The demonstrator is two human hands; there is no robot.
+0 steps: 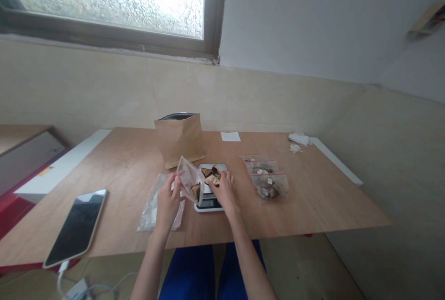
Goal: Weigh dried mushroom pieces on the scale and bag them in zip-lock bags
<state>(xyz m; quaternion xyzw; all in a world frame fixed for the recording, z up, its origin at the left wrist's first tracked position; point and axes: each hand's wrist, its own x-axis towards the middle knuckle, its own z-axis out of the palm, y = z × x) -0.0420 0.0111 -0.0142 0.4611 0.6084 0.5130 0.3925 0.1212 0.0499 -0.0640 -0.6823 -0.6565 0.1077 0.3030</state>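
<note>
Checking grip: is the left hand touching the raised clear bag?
Touching: in the head view, the left hand grips the raised clear bag by its edge.

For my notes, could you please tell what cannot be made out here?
In the head view:
Scale display: digits too small.
Scale plate: partly hidden by dried pieces and right hand.
Brown bag: contents hidden by front wall.
Stickers: any writing too small.
Upper-right object: cut off by picture edge.

Free tabletop (221, 152) beyond scale (207, 204), paper bag (181, 140) blocking left, sachets (269, 187) right
</note>
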